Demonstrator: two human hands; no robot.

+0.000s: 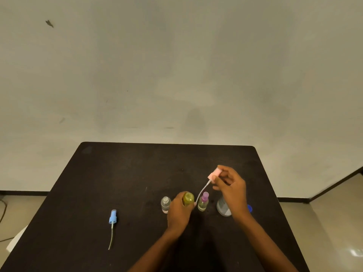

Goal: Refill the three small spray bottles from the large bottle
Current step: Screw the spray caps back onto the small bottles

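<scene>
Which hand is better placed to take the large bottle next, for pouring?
Right, probably. The right hand is just in front of the large bottle, but must first put down the pink spray head it pinches. The left hand grips the yellow bottle, farther away.

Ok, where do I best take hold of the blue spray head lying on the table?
Grip the spray head by its blue collar, from above, fingers across its sides. It lies flat on the table, and the collar is its widest part; the thin trailing tube would likely bend.
</scene>
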